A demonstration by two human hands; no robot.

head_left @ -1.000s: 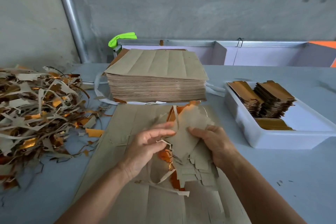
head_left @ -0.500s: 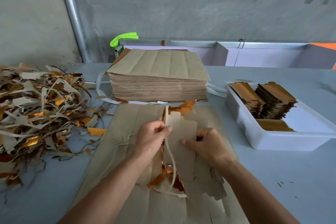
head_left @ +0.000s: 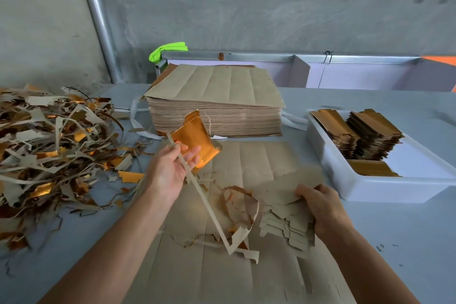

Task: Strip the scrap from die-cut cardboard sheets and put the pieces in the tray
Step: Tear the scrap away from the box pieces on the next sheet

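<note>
From the head camera, the left hand (head_left: pixel 170 168) pinches a light, floppy scrap strip (head_left: pixel 201 195) above the sheet, while the right hand (head_left: pixel 320 207) grips the thin, bendable pieces (head_left: pixel 288 219), seemingly by one edge, near the tray (head_left: pixel 370 190).

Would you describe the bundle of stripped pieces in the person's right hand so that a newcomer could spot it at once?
Start at the white tray on the table's right side. Just to its left, the right hand grips a fanned bundle of stripped pieces above the flat sheet. Unlike the gold-faced stacks in the tray, it shows plain grey-brown backs with stepped edges.
</note>
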